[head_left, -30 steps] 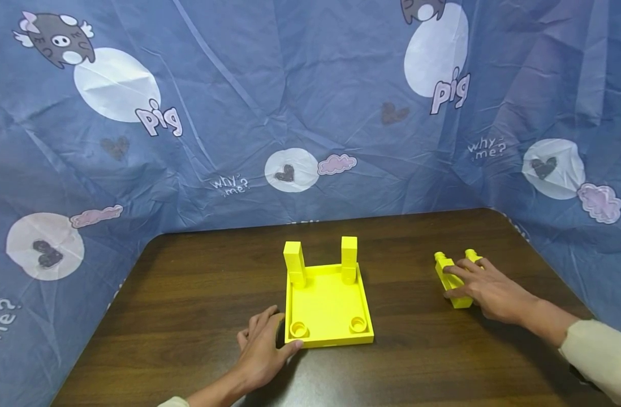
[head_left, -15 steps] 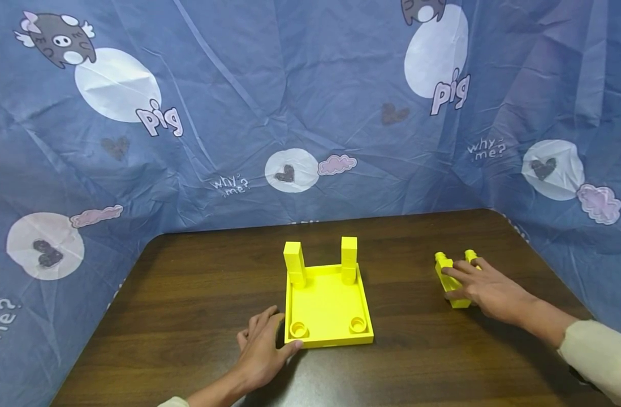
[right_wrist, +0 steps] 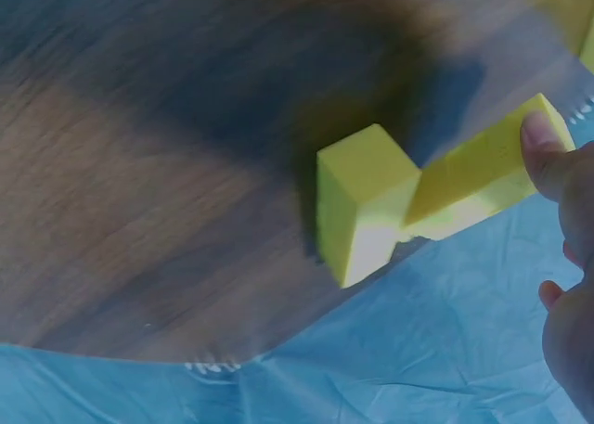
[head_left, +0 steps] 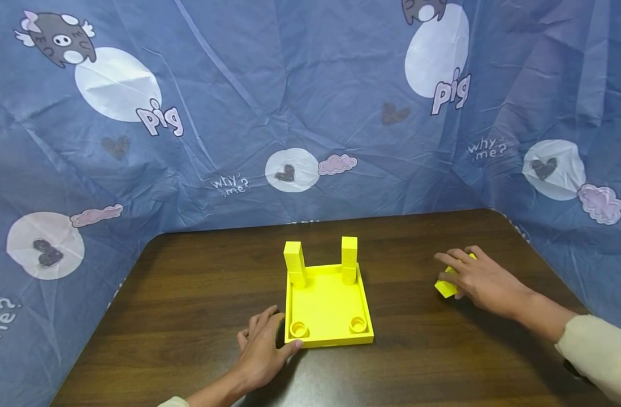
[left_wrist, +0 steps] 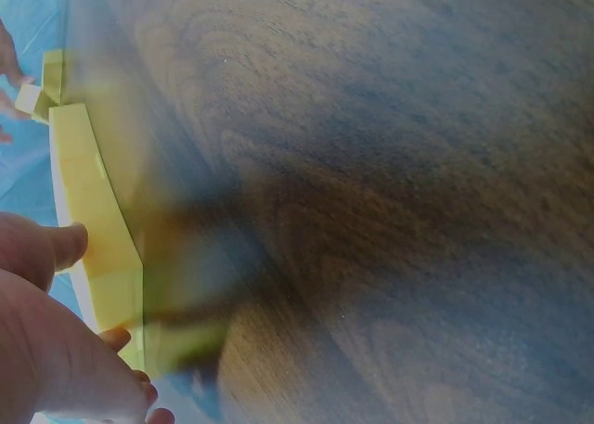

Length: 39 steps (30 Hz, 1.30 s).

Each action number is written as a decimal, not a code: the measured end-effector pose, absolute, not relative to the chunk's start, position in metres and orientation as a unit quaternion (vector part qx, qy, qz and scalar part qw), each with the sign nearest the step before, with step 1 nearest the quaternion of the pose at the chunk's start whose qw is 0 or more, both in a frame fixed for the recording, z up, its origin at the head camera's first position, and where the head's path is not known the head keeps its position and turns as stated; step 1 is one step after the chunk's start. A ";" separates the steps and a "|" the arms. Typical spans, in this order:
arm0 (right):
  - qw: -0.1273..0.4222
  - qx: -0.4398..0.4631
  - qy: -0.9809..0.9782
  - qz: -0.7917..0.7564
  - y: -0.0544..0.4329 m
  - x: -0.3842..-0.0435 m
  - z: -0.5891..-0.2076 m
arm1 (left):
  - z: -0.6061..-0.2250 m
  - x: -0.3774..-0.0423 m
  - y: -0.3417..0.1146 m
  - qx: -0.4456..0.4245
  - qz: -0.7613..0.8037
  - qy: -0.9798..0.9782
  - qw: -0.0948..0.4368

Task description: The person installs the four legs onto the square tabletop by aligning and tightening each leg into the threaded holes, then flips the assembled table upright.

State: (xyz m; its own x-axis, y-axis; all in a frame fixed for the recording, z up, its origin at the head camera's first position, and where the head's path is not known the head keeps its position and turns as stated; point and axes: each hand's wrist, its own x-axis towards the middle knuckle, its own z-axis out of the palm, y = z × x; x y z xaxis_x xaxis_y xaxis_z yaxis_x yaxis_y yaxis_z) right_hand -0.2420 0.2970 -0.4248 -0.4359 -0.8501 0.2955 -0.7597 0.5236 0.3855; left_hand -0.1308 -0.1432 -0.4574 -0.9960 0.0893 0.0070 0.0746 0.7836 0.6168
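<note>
A shallow yellow tray (head_left: 323, 308) sits on the table, with two square posts upright at its back corners, a left post (head_left: 294, 263) and a right post (head_left: 349, 260). Its front corners carry round sockets, one on the left (head_left: 298, 329) and one on the right (head_left: 358, 324). My left hand (head_left: 263, 349) grips the tray's front left corner, thumb on the rim. Farther right, my right hand (head_left: 486, 284) holds a yellow block (right_wrist: 487, 178), its thumb pressed on the end. Beside that lies another yellow block (right_wrist: 367, 201); whether the two are joined, I cannot tell.
The brown wooden table (head_left: 208, 282) has rounded back corners. A blue printed cloth (head_left: 310, 102) hangs behind and along both sides. Bare wood lies between the tray and my right hand.
My right hand has shifted slightly and turned a yellow block; the round pegs visible earlier at the far ends are now hidden from the head view. The left hand and tray stay put.
</note>
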 end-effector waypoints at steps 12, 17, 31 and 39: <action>0.235 0.458 -0.857 -0.036 0.280 -0.240 -0.406 | -0.458 -0.131 -0.143 0.043 0.324 0.945 0.004; 0.245 0.459 -0.853 0.026 0.274 -0.240 -0.399 | -0.458 -0.131 -0.143 0.043 0.324 0.945 0.003; 0.197 0.397 -0.879 0.174 0.260 -0.231 -0.390 | -0.459 -0.131 -0.143 0.042 0.318 0.947 0.003; 0.174 0.360 -0.883 0.245 0.252 -0.228 -0.385 | -0.459 -0.131 -0.143 0.041 0.323 0.945 0.008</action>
